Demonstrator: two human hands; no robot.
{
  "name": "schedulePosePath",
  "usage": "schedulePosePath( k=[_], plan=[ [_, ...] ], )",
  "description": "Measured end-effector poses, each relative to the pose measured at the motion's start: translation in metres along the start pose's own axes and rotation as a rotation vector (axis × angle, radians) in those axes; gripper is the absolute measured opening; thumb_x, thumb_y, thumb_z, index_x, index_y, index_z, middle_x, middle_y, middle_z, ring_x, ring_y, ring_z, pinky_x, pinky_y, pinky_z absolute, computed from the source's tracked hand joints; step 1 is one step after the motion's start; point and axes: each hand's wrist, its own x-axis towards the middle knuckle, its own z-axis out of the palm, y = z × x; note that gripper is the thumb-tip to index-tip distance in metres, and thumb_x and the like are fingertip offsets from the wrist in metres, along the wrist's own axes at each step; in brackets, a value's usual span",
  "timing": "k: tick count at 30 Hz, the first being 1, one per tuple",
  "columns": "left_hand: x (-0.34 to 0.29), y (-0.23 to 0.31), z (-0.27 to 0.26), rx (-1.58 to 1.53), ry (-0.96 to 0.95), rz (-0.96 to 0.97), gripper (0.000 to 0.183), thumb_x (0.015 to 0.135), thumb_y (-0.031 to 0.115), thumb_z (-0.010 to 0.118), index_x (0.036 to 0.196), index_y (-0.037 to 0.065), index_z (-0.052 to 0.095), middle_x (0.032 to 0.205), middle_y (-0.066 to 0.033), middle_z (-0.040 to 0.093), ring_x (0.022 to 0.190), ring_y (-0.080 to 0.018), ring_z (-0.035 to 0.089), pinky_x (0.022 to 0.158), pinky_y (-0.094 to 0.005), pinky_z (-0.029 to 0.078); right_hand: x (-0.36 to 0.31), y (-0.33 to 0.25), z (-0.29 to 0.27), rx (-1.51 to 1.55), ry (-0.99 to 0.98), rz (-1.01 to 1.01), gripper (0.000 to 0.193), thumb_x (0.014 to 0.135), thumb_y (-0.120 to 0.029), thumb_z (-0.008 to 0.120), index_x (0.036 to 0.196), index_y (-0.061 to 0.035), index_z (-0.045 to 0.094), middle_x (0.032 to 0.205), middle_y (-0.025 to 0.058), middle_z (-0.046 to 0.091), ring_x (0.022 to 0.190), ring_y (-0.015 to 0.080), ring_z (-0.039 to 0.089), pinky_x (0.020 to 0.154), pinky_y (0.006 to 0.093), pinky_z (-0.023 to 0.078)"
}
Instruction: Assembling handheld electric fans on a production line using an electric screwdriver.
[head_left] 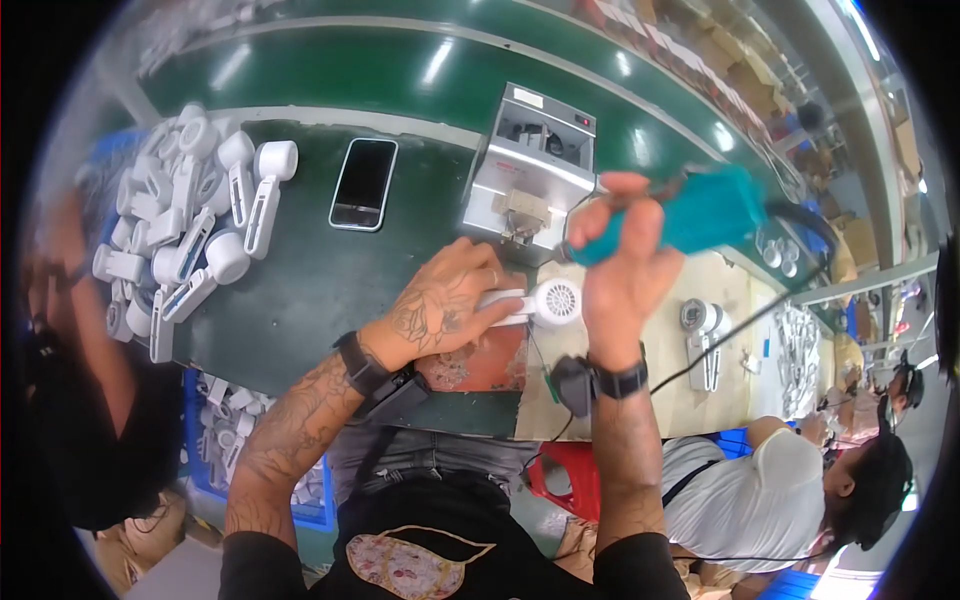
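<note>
My left hand (440,300) is closed around the handle of a white handheld fan (557,302), whose round grille faces up. The fan lies over a reddish-brown pad (480,365) at the front of the bench. In my right hand (632,270) is a teal electric screwdriver (712,212), slightly blurred, with its black cord running off to the right. The driver's tip end points left, above and beyond the fan's head, near a grey metal screw feeder (535,165). Whether a screw sits on the tip is too small to tell.
White fan parts (190,215) are heaped on the left of the green bench, beside a phone (363,185). Two more fans (705,335) lie on the right. A blue crate (320,510) of white parts stands below. Co-workers sit left and right (750,495); a red stool (560,480) is underneath.
</note>
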Motion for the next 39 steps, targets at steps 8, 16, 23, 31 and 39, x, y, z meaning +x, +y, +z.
schedulePosePath(
  k=[8, 16, 23, 31, 39],
  plan=[
    [-0.015, 0.000, 0.007, 0.068, 0.025, 0.051, 0.047, 0.083, 0.033, 0.074, 0.125, 0.015, 0.065, 0.110, -0.0047, 0.062, 0.106, -0.0278, 0.055, 0.098, -0.0427, 0.043, 0.025, 0.051, 0.024, -0.005, -0.082, -0.060, 0.035, 0.103, -0.034, 0.058, 0.099, 0.0012, 0.059, 0.073, 0.0046, 0.057, 0.064, 0.0151, 0.057, 0.059, 0.0289, 0.045],
    [-0.018, -0.003, 0.009, 0.088, 0.046, 0.067, 0.046, 0.085, 0.033, 0.070, 0.126, 0.013, 0.063, 0.111, -0.0065, 0.060, 0.107, -0.0277, 0.055, 0.098, -0.0442, 0.042, 0.004, 0.037, 0.022, -0.022, -0.091, 0.120, 0.036, 0.103, -0.035, 0.058, 0.099, 0.0013, 0.059, 0.072, 0.0044, 0.056, 0.062, 0.0146, 0.056, 0.057, 0.0292, 0.045],
    [-0.014, -0.001, 0.010, 0.104, 0.046, 0.073, 0.046, 0.086, 0.033, 0.070, 0.125, 0.012, 0.062, 0.109, -0.0071, 0.060, 0.104, -0.0284, 0.055, 0.097, -0.0438, 0.042, -0.024, 0.021, -0.010, 0.013, -0.029, 0.143, 0.048, 0.100, -0.042, 0.060, 0.107, 0.0053, 0.057, 0.070, 0.0069, 0.054, 0.060, 0.0168, 0.053, 0.055, 0.0309, 0.043],
    [-0.014, -0.001, 0.009, 0.126, 0.037, 0.083, 0.046, 0.086, 0.033, 0.070, 0.126, 0.012, 0.062, 0.109, -0.0069, 0.060, 0.102, -0.0287, 0.055, 0.095, -0.0433, 0.043, -0.027, 0.029, -0.011, 0.026, -0.039, 0.143, 0.047, 0.100, -0.042, 0.060, 0.104, 0.0042, 0.056, 0.070, 0.0071, 0.054, 0.060, 0.0177, 0.053, 0.055, 0.0318, 0.043],
    [-0.014, 0.004, 0.010, 0.160, 0.064, 0.071, 0.046, 0.088, 0.033, 0.068, 0.128, 0.012, 0.061, 0.111, -0.0081, 0.059, 0.105, -0.0291, 0.054, 0.095, -0.0451, 0.043, -0.029, 0.037, -0.009, 0.033, -0.111, 0.179, 0.044, 0.102, -0.042, 0.057, 0.091, 0.0010, 0.051, 0.068, 0.0082, 0.053, 0.058, 0.0183, 0.052, 0.055, 0.0320, 0.044]
  ],
)
